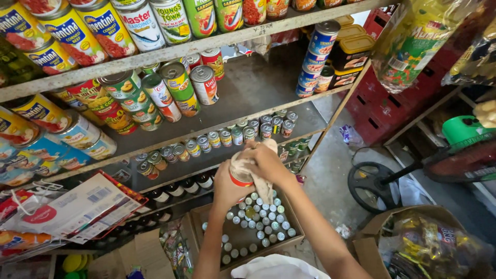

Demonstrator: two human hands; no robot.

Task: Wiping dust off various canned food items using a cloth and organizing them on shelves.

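Tiered metal shelves point(289, 106) stood in front of the person, crowded with tinned goods: big cans of corned beef and sardines on the upper levels, and a row of small cans point(217, 139) along the edge of a lower shelf, just beyond the hands. Directly beneath the hands sat an open cardboard box point(206, 227) packed with more small cans point(261, 219), their tops showing. Dark bottles point(178, 191) lay on the shelf to the left of the box. A black fan base point(374, 183) rested on the concrete floor off to the right, near a second box holding yellow plastic bags point(429, 245). Nothing stood between the hands and the shelf.

The left hand point(227, 188) was wrapped around a small red-labelled can point(241, 177), fingers curled tight against its side from the left. The right hand point(269, 164) pressed a pale cloth point(253, 165) over the can's top and far side, fingers closed on the fabric. The can was upright between both palms, held above the box and level with the lower shelf edge, mostly hidden by the cloth.
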